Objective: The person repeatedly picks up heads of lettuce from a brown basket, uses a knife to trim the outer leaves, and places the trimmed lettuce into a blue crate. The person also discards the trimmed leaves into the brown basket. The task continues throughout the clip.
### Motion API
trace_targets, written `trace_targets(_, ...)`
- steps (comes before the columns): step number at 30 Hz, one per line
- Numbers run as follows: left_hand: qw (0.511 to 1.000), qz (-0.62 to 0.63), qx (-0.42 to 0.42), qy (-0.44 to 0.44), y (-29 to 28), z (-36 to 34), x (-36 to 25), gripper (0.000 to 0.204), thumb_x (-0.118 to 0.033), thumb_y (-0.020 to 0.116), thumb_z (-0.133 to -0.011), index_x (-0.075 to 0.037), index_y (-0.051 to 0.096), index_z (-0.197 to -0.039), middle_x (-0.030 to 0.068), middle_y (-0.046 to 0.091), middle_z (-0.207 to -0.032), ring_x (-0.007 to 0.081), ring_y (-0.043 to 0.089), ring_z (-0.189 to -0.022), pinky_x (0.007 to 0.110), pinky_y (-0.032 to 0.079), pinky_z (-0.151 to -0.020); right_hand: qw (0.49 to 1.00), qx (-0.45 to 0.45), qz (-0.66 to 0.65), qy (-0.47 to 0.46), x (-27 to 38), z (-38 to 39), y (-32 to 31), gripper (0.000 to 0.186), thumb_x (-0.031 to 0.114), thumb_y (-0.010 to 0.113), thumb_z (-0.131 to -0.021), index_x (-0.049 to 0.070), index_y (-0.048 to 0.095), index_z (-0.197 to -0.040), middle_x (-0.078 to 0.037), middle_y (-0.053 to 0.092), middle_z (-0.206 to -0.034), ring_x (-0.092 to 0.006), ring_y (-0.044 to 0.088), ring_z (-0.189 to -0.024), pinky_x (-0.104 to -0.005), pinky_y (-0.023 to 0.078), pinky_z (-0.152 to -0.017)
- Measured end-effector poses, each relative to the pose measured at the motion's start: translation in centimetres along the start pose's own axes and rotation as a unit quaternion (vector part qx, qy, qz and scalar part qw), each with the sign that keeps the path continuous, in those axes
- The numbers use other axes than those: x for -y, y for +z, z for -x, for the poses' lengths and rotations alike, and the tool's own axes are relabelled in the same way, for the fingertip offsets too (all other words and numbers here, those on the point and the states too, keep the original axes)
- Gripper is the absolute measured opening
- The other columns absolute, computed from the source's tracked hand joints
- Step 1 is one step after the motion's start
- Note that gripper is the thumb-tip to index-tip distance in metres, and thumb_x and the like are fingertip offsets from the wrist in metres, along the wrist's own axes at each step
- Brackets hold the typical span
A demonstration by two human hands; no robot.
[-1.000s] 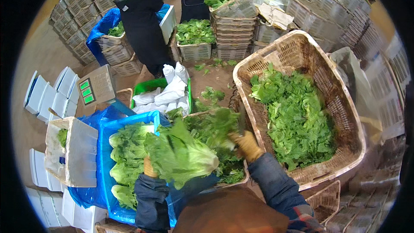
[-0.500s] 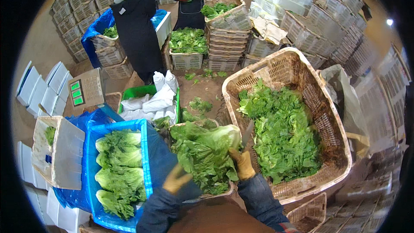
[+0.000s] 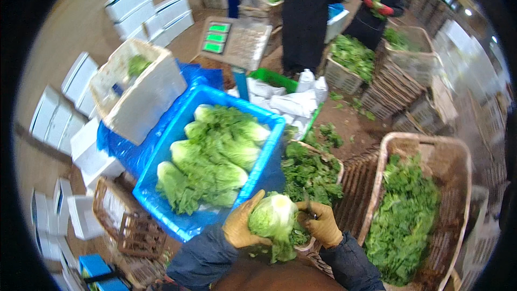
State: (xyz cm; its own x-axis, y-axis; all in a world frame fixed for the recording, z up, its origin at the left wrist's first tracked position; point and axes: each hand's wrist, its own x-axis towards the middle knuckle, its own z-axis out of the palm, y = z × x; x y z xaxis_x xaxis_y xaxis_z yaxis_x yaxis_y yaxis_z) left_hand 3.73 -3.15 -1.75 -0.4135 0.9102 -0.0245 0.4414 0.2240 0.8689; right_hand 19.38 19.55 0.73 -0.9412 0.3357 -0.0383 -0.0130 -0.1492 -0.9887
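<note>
My left hand [image 3: 237,225], in a yellow glove, is closed around a pale green Chinese cabbage [image 3: 273,216], its whitish stem end turned up. Just right of it is my gloved right hand [image 3: 324,226], closed on a knife [image 3: 307,200]; only a thin, blurred part of the blade shows. Ahead and to the left, several cabbages [image 3: 215,148] lie in rows in a box lined with blue plastic [image 3: 277,129]. Beyond my right hand, a basket of loose green leaves [image 3: 312,175] is partly hidden by my hands.
A large brown plastic crate [image 3: 371,202] with trimmed leaves [image 3: 404,221] stands to the right. A white foam box [image 3: 156,97] and a scale [image 3: 231,43] stand beyond the blue-lined box. White bags [image 3: 291,102] fill a green crate. Two people [image 3: 307,21] stand at the back.
My view has swung left. The leafy cabbage between my hands now shows as a smaller head, stem end up. My left hand, open before, has closed around it; the right keeps the knife.
</note>
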Motion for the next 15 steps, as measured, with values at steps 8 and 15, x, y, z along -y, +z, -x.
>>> trace_targets(8,0.925,-0.307,0.206,-0.089,-17.1,6.2,-1.2,0.125,-0.066,0.088,-0.059,-0.008,0.036,-0.157,0.0153,0.067,-0.123,0.0385,0.064,-0.113,0.049,0.053,-0.089,0.883,0.211,0.409,-0.090,-1.4,-5.8,0.6,0.031,0.020,0.086,-0.075,0.010,0.074,-0.102,-0.010,0.071,-0.086,-0.0315,0.069,-0.077,-0.0415,0.054,-0.068)
trace_targets(15,0.829,-0.444,0.335,-0.067,-17.1,2.5,7.0,0.107,-0.055,0.083,-0.075,-0.012,0.034,-0.160,0.0100,0.064,-0.130,0.0308,0.061,-0.118,0.056,0.051,-0.091,0.816,0.033,0.522,0.246,-2.9,-7.8,0.1,0.085,0.035,0.084,-0.085,0.006,0.044,-0.154,-0.022,0.056,-0.146,-0.0338,0.057,-0.134,-0.0393,0.049,-0.110)
